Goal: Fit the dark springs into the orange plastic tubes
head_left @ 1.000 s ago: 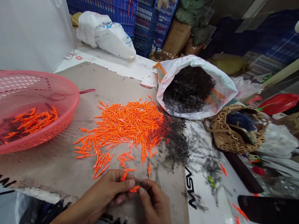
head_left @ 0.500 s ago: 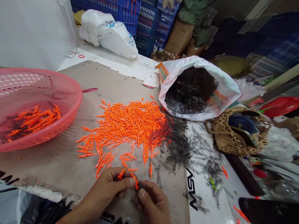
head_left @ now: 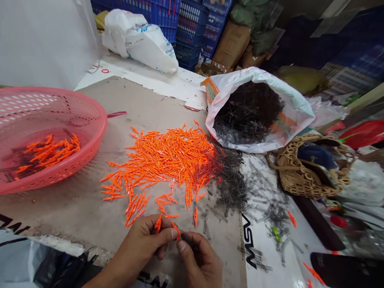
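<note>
Spanning the view, a cardboard sheet point(head_left: 65, 210) lies between a pink plastic basket point(head_left: 99, 121) and a white sack point(head_left: 297, 111) of dark wire springs, with a heap of orange plastic pins point(head_left: 159, 158) on it. Near its edge, the left grip point(head_left: 142, 244) pinches one orange pin point(head_left: 176, 230), nearly shut; the right grip point(head_left: 200, 263) closes on something dark point(head_left: 183, 236), too small to tell. Too tight a pinch could flick either piece away.

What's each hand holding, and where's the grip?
Left hand pinches an orange plastic piece at its fingertips; right hand pinches something dark, perhaps a spring.
</note>
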Demonstrator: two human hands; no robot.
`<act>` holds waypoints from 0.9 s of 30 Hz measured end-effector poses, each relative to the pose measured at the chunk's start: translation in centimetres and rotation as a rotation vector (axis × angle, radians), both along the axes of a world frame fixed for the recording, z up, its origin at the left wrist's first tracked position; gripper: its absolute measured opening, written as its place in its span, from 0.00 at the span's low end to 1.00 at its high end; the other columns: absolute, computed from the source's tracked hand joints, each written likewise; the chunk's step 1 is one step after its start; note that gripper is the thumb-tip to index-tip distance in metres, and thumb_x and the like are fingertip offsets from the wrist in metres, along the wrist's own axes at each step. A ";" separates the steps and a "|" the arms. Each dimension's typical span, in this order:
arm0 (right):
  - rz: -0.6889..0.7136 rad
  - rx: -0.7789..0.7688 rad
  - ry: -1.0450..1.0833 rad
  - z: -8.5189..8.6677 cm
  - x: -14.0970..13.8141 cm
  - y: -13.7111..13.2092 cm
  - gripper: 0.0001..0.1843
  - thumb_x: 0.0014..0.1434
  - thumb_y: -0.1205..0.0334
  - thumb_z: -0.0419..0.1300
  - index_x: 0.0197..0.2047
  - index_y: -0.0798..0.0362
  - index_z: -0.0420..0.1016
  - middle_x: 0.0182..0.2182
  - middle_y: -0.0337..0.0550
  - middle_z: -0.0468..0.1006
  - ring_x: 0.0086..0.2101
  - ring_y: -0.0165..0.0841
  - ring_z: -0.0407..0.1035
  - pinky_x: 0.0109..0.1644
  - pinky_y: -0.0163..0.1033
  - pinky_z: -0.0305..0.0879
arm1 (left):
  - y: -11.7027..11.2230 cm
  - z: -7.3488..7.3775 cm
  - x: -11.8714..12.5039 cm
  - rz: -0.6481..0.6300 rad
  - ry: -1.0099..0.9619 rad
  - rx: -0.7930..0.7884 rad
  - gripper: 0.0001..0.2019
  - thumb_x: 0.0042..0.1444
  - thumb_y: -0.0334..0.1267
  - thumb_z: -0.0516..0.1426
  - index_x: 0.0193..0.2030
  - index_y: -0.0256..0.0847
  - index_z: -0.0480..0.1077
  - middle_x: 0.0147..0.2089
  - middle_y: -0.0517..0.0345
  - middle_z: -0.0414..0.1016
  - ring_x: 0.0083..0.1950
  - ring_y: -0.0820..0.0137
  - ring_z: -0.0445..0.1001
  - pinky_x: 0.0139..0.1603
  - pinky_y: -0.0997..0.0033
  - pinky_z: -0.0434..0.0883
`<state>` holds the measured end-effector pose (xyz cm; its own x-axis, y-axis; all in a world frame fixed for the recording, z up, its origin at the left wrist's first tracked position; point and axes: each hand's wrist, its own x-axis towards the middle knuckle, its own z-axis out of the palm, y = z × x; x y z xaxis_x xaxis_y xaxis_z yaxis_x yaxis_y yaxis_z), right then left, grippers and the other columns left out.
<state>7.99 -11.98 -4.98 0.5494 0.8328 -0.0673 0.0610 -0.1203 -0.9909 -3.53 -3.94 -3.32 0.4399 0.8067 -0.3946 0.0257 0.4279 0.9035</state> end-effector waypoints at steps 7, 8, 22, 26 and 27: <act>-0.018 0.113 -0.380 -0.3 -0.5 -0.4 0.07 0.63 0.60 0.57 0.39 0.49 0.77 0.33 0.38 0.79 0.35 0.31 0.73 0.41 0.33 0.65 | -0.3 -0.5 -0.1 -0.042 -0.007 0.028 0.14 0.50 0.47 0.61 0.24 0.38 0.69 0.15 0.69 0.63 0.19 0.77 0.57 0.23 0.77 0.55; -0.024 0.117 -0.410 -0.3 -0.6 -0.4 0.07 0.63 0.60 0.56 0.39 0.48 0.76 0.33 0.38 0.79 0.35 0.31 0.73 0.42 0.33 0.65 | -0.3 -0.5 -0.1 -0.042 -0.006 0.023 0.14 0.50 0.47 0.61 0.24 0.38 0.69 0.15 0.69 0.63 0.19 0.77 0.57 0.23 0.77 0.55; 0.192 -0.111 0.107 -1.9 0.1 -0.4 0.20 0.65 0.47 0.51 0.35 0.52 0.76 0.21 0.37 0.74 0.22 0.31 0.66 0.26 0.33 0.61 | -0.6 0.4 0.2 0.020 -0.216 -0.221 0.10 0.48 0.42 0.60 0.22 0.39 0.70 0.13 0.68 0.60 0.17 0.75 0.60 0.21 0.76 0.58; -0.064 0.002 -0.525 -2.2 3.4 -1.0 0.20 0.63 0.46 0.55 0.42 0.53 0.78 0.38 0.48 0.81 0.39 0.38 0.74 0.43 0.40 0.65 | 1.1 0.9 -1.3 0.120 -0.247 -0.300 0.08 0.47 0.40 0.57 0.24 0.39 0.68 0.23 0.61 0.72 0.21 0.74 0.67 0.19 0.77 0.58; -0.091 -0.033 -0.686 -2.2 4.3 -1.0 0.20 0.63 0.44 0.55 0.40 0.53 0.78 0.36 0.49 0.80 0.38 0.40 0.73 0.42 0.41 0.65 | 1.6 1.1 -1.6 0.136 -0.268 -0.333 0.07 0.48 0.41 0.57 0.25 0.40 0.68 0.25 0.60 0.73 0.23 0.72 0.70 0.21 0.76 0.61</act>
